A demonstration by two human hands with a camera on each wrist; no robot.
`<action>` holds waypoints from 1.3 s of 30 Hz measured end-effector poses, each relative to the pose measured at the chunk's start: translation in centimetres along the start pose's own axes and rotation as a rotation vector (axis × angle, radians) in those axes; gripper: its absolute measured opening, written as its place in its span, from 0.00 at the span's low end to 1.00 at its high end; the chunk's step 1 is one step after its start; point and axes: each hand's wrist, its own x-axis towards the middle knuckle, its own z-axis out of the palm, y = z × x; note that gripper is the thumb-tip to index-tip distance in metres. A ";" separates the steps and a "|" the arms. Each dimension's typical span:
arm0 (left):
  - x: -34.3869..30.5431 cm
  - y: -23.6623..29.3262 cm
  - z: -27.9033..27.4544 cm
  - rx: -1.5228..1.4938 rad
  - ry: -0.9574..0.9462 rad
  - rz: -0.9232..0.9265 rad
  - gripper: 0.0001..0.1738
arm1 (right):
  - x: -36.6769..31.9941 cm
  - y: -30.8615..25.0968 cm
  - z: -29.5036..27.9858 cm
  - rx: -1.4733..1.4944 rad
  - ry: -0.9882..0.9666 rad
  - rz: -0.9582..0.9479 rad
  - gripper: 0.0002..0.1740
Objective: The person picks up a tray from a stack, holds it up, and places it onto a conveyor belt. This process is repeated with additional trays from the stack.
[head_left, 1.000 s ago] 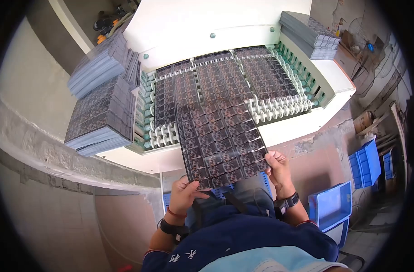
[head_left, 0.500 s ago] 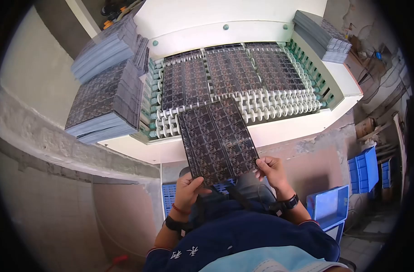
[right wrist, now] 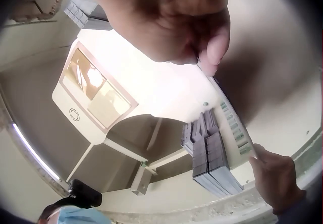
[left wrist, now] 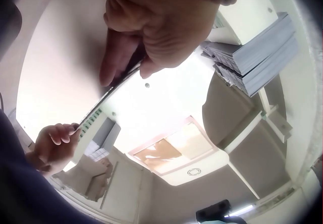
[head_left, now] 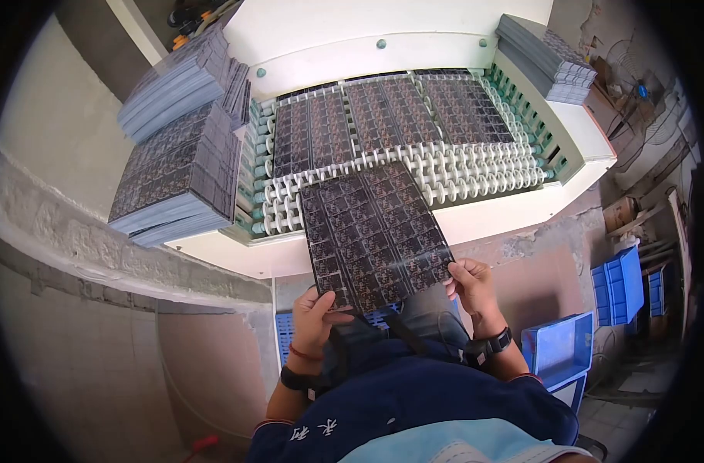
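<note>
both hands pinch a dark panel (patterned).

**Both ends of a thin sheet pinched**

And there's the right hand, big at the top, thumb and fingers pinching one end of the sheet, seen nearly edge-on! Down at lower right, the left hand grips the other end. Just beside the sheet, a row of green parts; next to that, stacked sheets. Over left, a white panel with amber windows, a glowing light tube, and a pale blue mask at the bottom!
</note>
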 end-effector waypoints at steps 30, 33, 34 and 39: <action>3.9 4.6 -3.9 0.005 0.118 0.139 0.11 | 3.5 -2.7 -7.2 -0.016 0.253 -0.186 0.09; 4.1 4.9 -4.1 0.008 0.130 0.140 0.10 | 2.8 -3.1 -11.1 -0.014 0.340 -0.264 0.10; 4.1 5.0 -4.2 0.020 0.138 0.139 0.10 | 2.4 -3.5 -12.2 -0.015 0.383 -0.293 0.10; 4.7 4.9 -4.8 0.029 0.144 0.144 0.11 | 1.9 -5.3 -17.9 -0.006 0.519 -0.351 0.09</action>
